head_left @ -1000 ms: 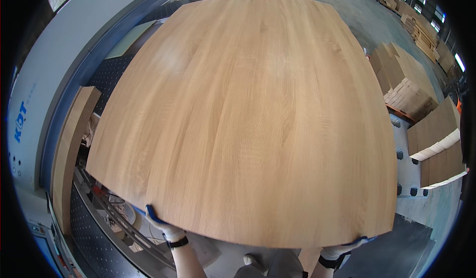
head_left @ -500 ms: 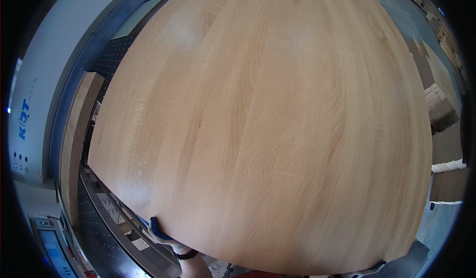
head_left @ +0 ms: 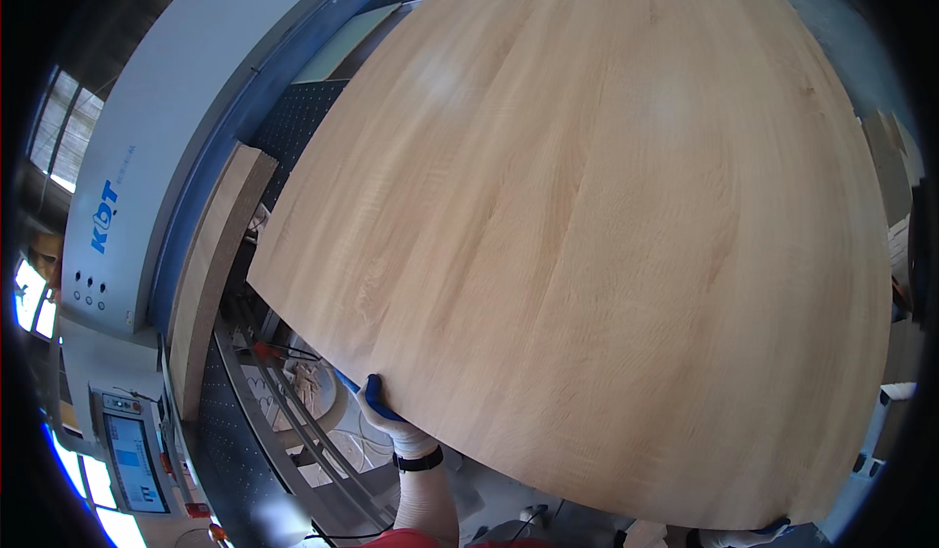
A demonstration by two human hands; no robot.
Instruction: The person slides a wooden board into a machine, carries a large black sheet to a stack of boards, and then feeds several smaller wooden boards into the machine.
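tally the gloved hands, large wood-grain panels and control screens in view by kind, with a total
Gloved hands: 2 (left hand, right hand, partly hidden)
Large wood-grain panel: 1
Control screen: 1
Total: 4

**Wide wood-grain panel (head_left: pixel 577 235), centre stage!**

And the left hand (head_left: pixel 391 421) grips its near edge, thumb on top; right hand (head_left: pixel 745 538) holds at near right, mostly hidden. Over left: a grey machine (head_left: pixel 147 172), lit screen (head_left: pixel 134 462) nearer.
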